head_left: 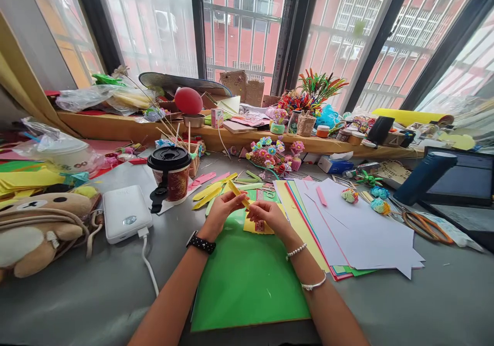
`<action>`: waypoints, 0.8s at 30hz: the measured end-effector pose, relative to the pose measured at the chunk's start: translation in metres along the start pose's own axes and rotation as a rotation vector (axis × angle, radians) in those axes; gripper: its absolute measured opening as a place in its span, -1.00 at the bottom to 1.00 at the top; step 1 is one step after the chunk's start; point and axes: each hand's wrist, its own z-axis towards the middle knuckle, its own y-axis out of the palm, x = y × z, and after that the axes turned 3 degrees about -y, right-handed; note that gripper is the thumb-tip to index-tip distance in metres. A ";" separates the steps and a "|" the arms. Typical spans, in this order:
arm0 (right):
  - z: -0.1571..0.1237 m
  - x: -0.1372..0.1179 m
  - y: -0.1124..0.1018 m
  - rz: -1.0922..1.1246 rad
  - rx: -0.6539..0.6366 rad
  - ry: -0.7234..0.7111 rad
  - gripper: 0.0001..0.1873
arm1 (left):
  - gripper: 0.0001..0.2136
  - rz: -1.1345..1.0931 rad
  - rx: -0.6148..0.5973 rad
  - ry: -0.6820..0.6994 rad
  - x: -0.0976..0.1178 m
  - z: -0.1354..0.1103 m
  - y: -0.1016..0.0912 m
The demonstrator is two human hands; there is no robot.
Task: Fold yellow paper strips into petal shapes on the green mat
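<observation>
A narrow yellow paper strip [238,192] is pinched between my left hand [227,207] and my right hand [269,216], its upper end tilted to the left. Both hands are closed on it above a green sheet [250,284]. Beneath my right hand lies a yellow paper piece [252,226] with a pinkish printed patch, partly covered by the fingers. Yellow folded strips [210,192] lie just beyond my left hand, with light green strips [250,185] behind them.
To the left stand a lidded coffee cup [170,173], a white power bank [127,214] with a cable, and a plush bear [42,227]. Right of the green sheet are fanned coloured and white papers [370,238], scissors [426,227] and a dark blue bottle [424,178]. Craft flowers [270,153] stand behind.
</observation>
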 end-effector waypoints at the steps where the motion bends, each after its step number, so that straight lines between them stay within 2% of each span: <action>1: 0.000 0.000 0.000 -0.014 0.013 -0.005 -0.66 | -0.75 0.006 -0.003 -0.004 0.000 0.000 0.000; 5: 0.002 0.003 0.002 -0.106 0.078 -0.052 -0.63 | -0.74 0.036 0.031 -0.025 -0.001 0.001 -0.001; 13: 0.003 0.009 0.001 -0.287 0.087 -0.102 -0.67 | -0.74 0.091 0.038 -0.090 0.000 0.000 0.002; 24: 0.002 0.004 -0.001 -0.055 0.080 0.042 -0.60 | -0.72 0.024 0.185 -0.038 -0.001 0.001 -0.002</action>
